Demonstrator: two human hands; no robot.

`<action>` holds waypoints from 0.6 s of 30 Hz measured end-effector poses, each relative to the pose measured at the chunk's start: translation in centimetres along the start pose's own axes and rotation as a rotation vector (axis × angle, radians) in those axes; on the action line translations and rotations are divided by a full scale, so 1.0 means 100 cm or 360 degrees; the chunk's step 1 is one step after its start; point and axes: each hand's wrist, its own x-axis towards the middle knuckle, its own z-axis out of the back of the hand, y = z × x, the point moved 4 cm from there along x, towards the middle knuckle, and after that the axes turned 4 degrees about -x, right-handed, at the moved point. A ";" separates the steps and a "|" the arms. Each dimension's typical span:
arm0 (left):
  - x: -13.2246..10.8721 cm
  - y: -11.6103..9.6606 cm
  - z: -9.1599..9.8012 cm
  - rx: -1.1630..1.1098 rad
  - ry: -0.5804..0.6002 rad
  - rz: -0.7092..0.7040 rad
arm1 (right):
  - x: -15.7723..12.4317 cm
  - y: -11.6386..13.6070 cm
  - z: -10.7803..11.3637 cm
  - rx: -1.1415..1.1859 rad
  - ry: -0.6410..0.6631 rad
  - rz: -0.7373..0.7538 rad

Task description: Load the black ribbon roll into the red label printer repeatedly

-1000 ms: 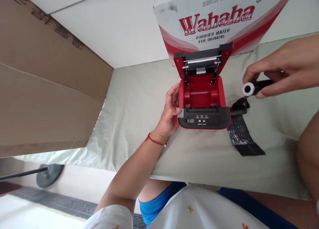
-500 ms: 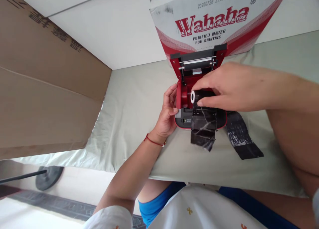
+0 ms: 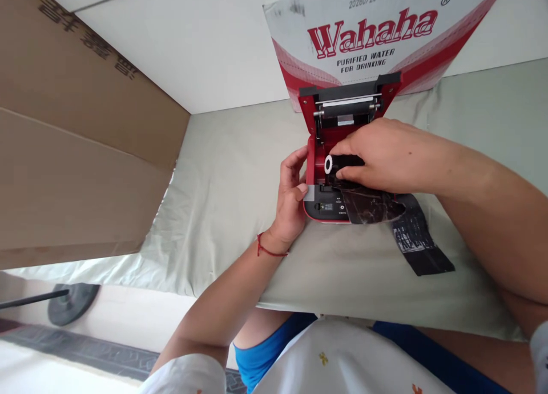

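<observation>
A small red and black printer [image 3: 317, 212] stands on the cloth with its lid [image 3: 347, 91] tipped up, showing a roller inside. My left hand [image 3: 290, 202] grips the printer's left side, thumb on its front corner. Between thumb and fingers, my right hand [image 3: 383, 157] pinches a black ribbon roll [image 3: 341, 164] with a white core, held at the printer's open bay. A loose, creased tail of ribbon [image 3: 370, 204] drapes across the front panel. The right hand hides the roll's far end, so I cannot tell whether it touches the bay.
Behind the lid stands a white and red Wahaha carton [image 3: 363, 34]. A large brown cardboard box [image 3: 81, 171] takes up the left side. A used black ribbon strip [image 3: 422, 242] lies on the greenish cloth [image 3: 231, 177] to the right of the printer.
My right hand has brought the ribbon roll slightly left and down toward the bay. Its loose tail, hanging past the front edge before, now lies folded to the right across the panel.
</observation>
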 end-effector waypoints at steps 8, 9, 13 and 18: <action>-0.014 -0.019 0.000 0.0548 -0.0119 -0.0394 | 0.004 0.006 -0.006 -0.0225 0.0022 -0.0089; -0.015 -0.023 0.000 0.0604 -0.0112 -0.0442 | 0.004 0.006 -0.007 -0.0237 0.0011 -0.0106; -0.021 -0.034 -0.006 0.0814 0.0145 -0.0520 | 0.005 0.004 -0.009 -0.0214 0.0024 -0.0157; -0.029 -0.045 -0.016 0.1132 0.0412 -0.0885 | 0.001 0.003 0.000 -0.0140 0.0119 0.0003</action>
